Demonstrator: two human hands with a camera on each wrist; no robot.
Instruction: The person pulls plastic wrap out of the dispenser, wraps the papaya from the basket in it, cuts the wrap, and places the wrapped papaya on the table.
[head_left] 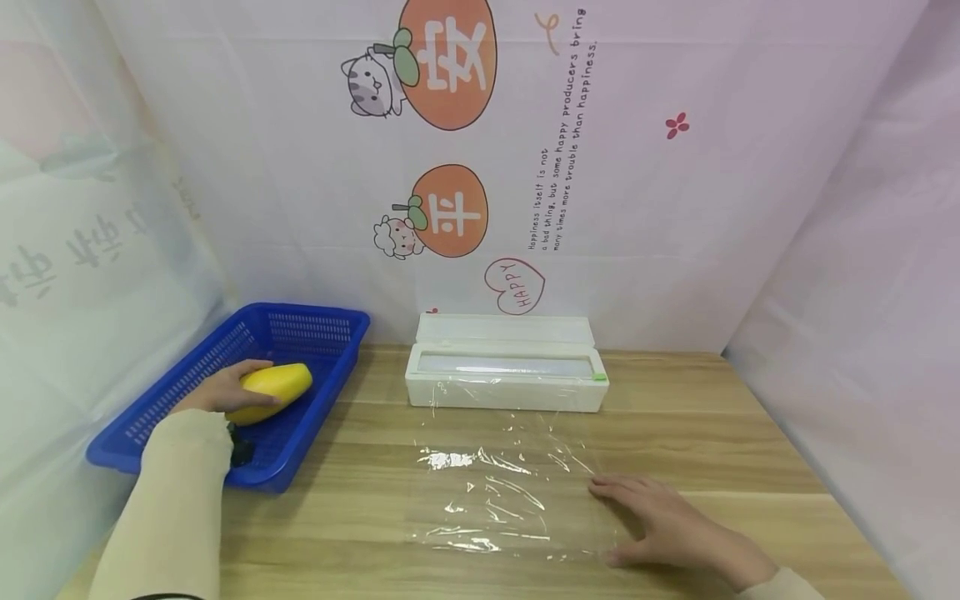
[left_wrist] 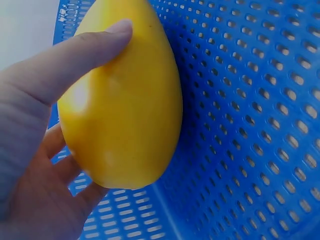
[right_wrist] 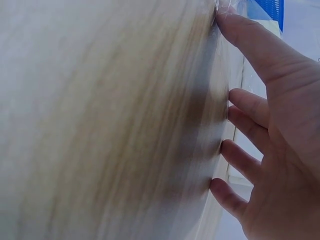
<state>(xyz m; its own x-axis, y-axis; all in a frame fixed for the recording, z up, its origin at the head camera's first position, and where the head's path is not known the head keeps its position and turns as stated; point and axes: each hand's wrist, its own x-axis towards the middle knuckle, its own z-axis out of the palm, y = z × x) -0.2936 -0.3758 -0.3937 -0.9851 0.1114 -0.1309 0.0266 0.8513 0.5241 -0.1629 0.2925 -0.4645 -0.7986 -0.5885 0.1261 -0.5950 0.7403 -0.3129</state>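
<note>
My left hand [head_left: 217, 390] grips a smooth, oblong yellow fruit [head_left: 282, 382] inside the blue basket [head_left: 321, 421]. In the left wrist view the thumb lies across the fruit's upper side, while the other fingers reach under and behind it. My right hand [head_left: 663, 525] rests with spread fingertips on the wooden table, at the right edge of a sheet of cling film [head_left: 502, 496]. This clear, slightly wrinkled sheet runs forward from a white cling film box [head_left: 506, 394] whose lid stands raised.
A small green slider [head_left: 599, 377] sits at the box's right end. Printed white cloth [head_left: 637, 208] hangs behind the table and along both sides. The basket stands at the left, close to the cloth; the wooden table [head_left: 720, 450] extends to the right.
</note>
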